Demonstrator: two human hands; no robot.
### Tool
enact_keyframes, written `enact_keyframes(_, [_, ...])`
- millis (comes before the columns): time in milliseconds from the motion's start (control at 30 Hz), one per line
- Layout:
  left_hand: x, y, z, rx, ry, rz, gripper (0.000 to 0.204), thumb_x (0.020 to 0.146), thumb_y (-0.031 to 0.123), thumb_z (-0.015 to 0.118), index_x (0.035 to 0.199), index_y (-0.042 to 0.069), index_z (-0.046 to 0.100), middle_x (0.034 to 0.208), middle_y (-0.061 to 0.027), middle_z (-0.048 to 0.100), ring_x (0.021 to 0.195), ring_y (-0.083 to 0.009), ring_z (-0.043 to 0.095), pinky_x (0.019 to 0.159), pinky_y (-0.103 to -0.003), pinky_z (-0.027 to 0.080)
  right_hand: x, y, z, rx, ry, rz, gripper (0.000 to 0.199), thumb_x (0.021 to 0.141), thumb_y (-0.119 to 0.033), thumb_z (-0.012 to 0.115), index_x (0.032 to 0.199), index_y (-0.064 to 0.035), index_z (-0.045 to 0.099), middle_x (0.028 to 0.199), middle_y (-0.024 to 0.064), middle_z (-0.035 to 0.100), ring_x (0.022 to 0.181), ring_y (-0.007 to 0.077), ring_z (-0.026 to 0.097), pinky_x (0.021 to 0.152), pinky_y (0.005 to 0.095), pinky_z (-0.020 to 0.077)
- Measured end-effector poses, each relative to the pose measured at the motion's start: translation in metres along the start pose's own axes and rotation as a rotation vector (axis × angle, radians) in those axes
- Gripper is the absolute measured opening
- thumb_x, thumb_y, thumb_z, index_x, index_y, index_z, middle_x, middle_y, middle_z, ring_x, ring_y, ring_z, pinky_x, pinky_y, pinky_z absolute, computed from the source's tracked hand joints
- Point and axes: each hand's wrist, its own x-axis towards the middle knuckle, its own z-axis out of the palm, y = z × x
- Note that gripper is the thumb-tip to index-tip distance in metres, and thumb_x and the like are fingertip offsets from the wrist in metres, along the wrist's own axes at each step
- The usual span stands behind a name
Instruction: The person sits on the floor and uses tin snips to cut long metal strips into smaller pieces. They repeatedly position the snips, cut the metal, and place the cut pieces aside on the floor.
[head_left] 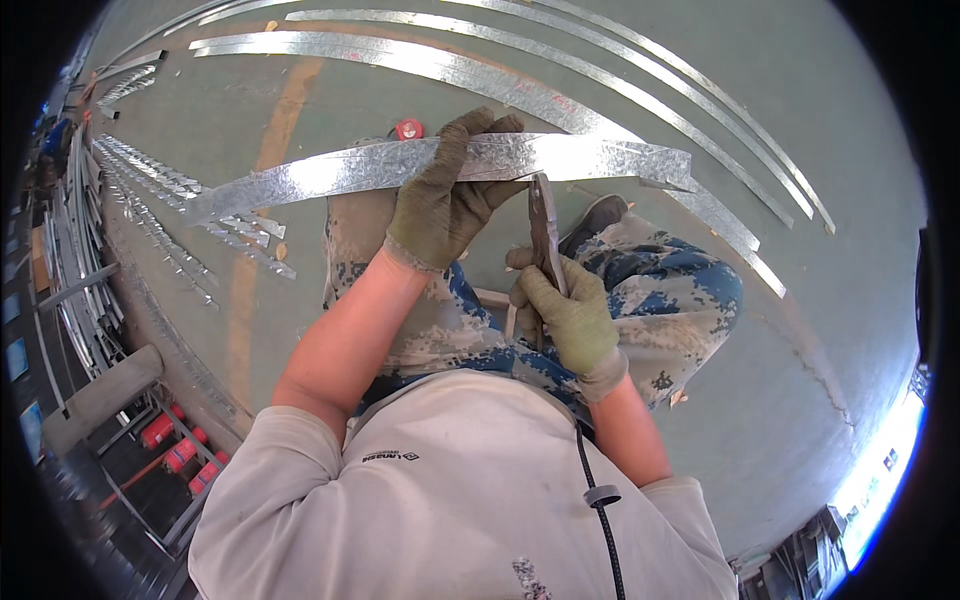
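Observation:
A shiny galvanized metal strip runs crosswise in front of me, above my knees. My left hand, in a dirty green work glove, is closed around its lower edge near the middle, fingers behind it. In my gloved right hand is a pair of dark metal snips, gripped by the handles. The tips of the snips point up and meet the strip's lower edge just right of my left fingers. Whether the blades are parted there is too small to tell.
Long flat metal strips lie on the green floor beyond. A red tape measure sits behind the held strip. Notched metal pieces lie at the left, near a stack of metal lengths and red cylinders.

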Motion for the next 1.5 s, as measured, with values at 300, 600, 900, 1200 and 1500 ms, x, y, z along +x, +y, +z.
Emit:
enact_keyframes(300, [-0.004, 0.002, 0.005, -0.115, 0.021, -0.006, 0.037, 0.109, 0.033, 0.055, 0.138, 0.011, 0.06, 0.145, -0.0151, 0.059, 0.131, -0.0299, 0.062, 0.108, -0.05, 0.058, 0.006, 0.021, -0.013, 0.602, -0.476, 0.035, 0.036, 0.105, -0.023, 0.063, 0.129, 0.0039, 0.061, 0.082, 0.0092, 0.065, 0.057, 0.0171, 0.058, 0.048, 0.0301, 0.047])
enact_keyframes(600, [0.001, -0.008, 0.01, -0.007, 0.065, 0.001, 0.037, 0.111, 0.029, 0.052, 0.142, 0.01, 0.057, 0.146, -0.0141, 0.058, 0.132, -0.0316, 0.061, 0.109, -0.051, 0.057, 0.011, 0.037, -0.02, 0.816, -0.573, -0.002, 0.04, 0.105, -0.027, 0.061, 0.133, 0.0022, 0.06, 0.083, 0.0121, 0.069, 0.055, 0.0193, 0.059, 0.041, 0.0337, 0.0428])
enact_keyframes(900, [0.0, 0.005, 0.003, -0.093, 0.069, 0.009, 0.045, 0.109, 0.037, 0.055, 0.139, 0.004, 0.05, 0.137, -0.0158, 0.061, 0.119, -0.0323, 0.068, 0.106, -0.051, 0.06, -0.008, 0.013, -0.059, 0.534, -0.474, -0.194, 0.041, 0.109, -0.02, 0.055, 0.139, 0.0069, 0.057, 0.087, 0.0137, 0.071, 0.057, 0.0213, 0.064, 0.046, 0.036, 0.0517])
enact_keyframes(1200, [0.002, -0.002, -0.009, 0.004, 0.04, 0.051, 0.041, 0.109, 0.035, 0.054, 0.136, 0.004, 0.054, 0.135, -0.0135, 0.063, 0.121, -0.0294, 0.067, 0.104, -0.05, 0.062, -0.016, 0.019, -0.028, 0.073, 0.039, -0.129, 0.044, 0.111, -0.027, 0.055, 0.146, -0.0011, 0.053, 0.108, 0.0111, 0.072, 0.092, 0.0196, 0.07, 0.075, 0.0346, 0.06])
enact_keyframes(1500, [0.004, 0.002, -0.006, 0.068, 0.146, -0.002, 0.042, 0.107, 0.036, 0.057, 0.135, 0.004, 0.056, 0.137, -0.0148, 0.063, 0.128, -0.0342, 0.063, 0.103, -0.05, 0.063, 0.012, 0.04, -0.021, -0.297, 0.204, -0.205, 0.042, 0.108, -0.027, 0.059, 0.144, -0.0042, 0.057, 0.103, 0.005, 0.071, 0.081, 0.0104, 0.061, 0.069, 0.0264, 0.0503])
